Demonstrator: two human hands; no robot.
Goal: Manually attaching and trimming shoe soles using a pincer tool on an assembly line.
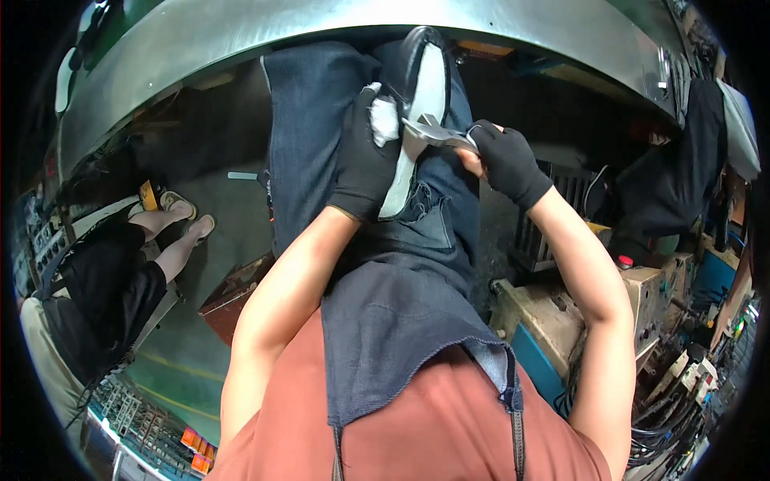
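Note:
A shoe (pixel 430 84) with a black upper at the toe and a pale, flat underside lies lengthwise over my lap, underside up, toe pointing away from me. My left hand (pixel 362 164), in a black glove with white wrapping at the fingers, grips its left side around the middle. My right hand (pixel 507 164), gloved in black with some fingertips bare, is closed around the handles of metal pliers (pixel 437 134). The jaws of the pliers reach the shoe's edge near its middle; whether they bite on the upper cannot be made out. Dark denim apron cloth (pixel 309 128) covers my legs beneath the shoe.
A curved metal bench edge (pixel 321 18) runs across the far side. To the right stand a worn machine box (pixel 541 317) and dark cloth (pixel 666 176) hanging. A reddish-brown box (pixel 233 297) sits on the floor at left, and another person (pixel 104 272) sits beyond it.

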